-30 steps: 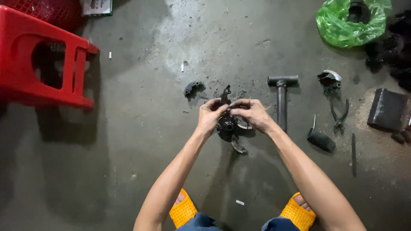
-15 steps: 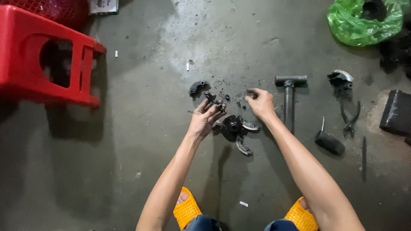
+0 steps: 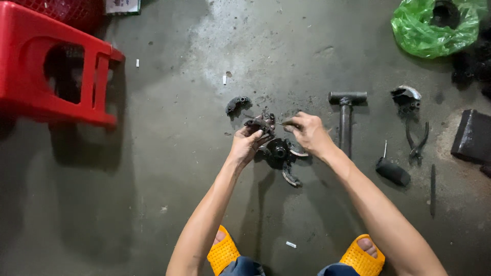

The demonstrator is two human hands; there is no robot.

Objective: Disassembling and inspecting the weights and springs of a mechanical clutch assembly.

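Note:
My left hand (image 3: 246,143) grips a small dark greasy metal part (image 3: 261,122) just above the concrete floor. My right hand (image 3: 307,132) pinches a thin pin-like piece (image 3: 283,124) whose tip points at that part. Right below both hands a black round hub with curved shoe-like arms (image 3: 280,153) lies on the floor. A separate curved black shoe piece (image 3: 237,104) rests a little up and left of my left hand.
A hammer (image 3: 346,115) lies right of my right hand, then pliers (image 3: 417,142), a black handle (image 3: 393,171), a thin rod (image 3: 432,188). A red plastic stool (image 3: 56,69) stands far left, a green bag (image 3: 432,26) top right. My yellow sandals (image 3: 223,252) are below.
My right hand reached out to the right, then came back to the left hand with a thin pin. The left hand now holds the small part lifted off the hub.

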